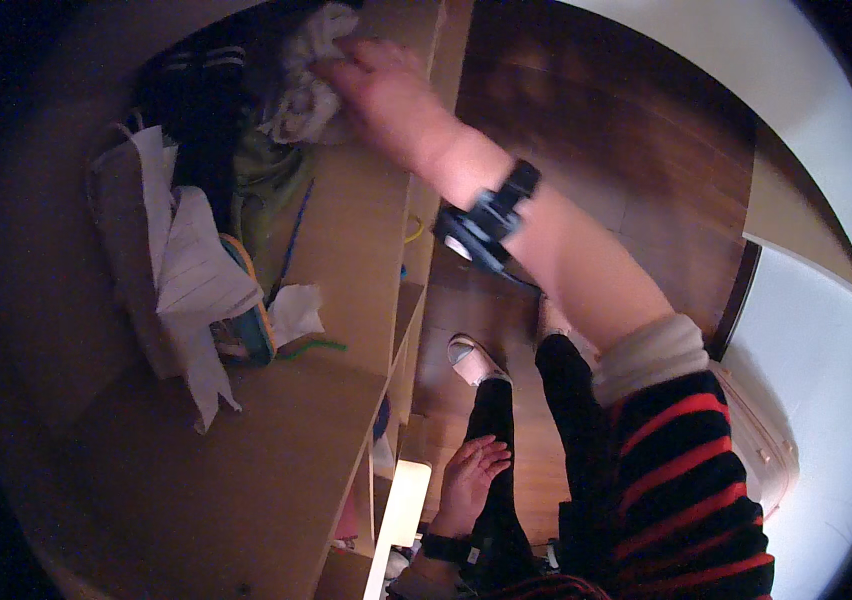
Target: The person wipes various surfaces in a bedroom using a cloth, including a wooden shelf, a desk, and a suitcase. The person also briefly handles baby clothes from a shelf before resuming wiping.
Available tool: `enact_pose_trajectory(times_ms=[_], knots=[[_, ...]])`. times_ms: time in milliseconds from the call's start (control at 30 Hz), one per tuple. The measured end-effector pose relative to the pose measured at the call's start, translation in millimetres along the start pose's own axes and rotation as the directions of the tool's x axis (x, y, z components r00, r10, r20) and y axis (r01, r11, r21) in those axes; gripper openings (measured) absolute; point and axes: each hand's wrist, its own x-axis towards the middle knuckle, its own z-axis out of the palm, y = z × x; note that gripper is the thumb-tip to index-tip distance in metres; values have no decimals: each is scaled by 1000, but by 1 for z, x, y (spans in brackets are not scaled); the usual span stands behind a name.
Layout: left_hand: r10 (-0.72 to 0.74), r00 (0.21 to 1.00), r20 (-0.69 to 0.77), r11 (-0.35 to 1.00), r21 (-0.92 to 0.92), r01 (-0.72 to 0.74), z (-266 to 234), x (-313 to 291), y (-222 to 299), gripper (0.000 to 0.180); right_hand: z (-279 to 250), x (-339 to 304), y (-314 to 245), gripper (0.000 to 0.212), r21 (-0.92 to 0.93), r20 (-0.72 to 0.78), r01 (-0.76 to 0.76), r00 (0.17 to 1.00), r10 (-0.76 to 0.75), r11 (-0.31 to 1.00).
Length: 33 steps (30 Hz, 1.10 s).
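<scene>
My right hand reaches far across the shelf with its fingers closed on a bunched white cloth; motion blurs the fingertips. Next to the cloth lie an olive-green cloth and dark fabric with pale stripes. Low in front of my body, my left hand hangs open beside my leg, holding nothing. Dark bands with devices sit on both wrists, the right one being larger.
Crumpled papers lie on the wooden shelf, around a teal and orange flat object. Nearby is a green strip. Lower compartments open at the shelf's edge. My slippered feet stand on a brown wooden floor.
</scene>
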Motion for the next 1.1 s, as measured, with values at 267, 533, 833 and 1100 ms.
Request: enact_pose_trajectory(times_ms=[267, 533, 833, 1100], knots=[[-108, 994, -2, 984, -146, 106, -31, 16, -8, 40, -13, 30, 108, 40, -403, 253, -284, 879, 404, 870], [-65, 983, 170, 960, -257, 108, -46, 19, -32, 56, 46, 47, 92, 41, -338, 289, -88, 938, 193, 937], [0, 953, 302, 951, -294, 93, -38, 43, -20, 60, 53, 41, 92, 43, -253, 293, 5, 953, 72, 967], [-80, 988, 134, 869, -475, 135, -54, 56, -8, 43, 13, 66, 202, 45, -390, 180, -132, 960, 216, 911]])
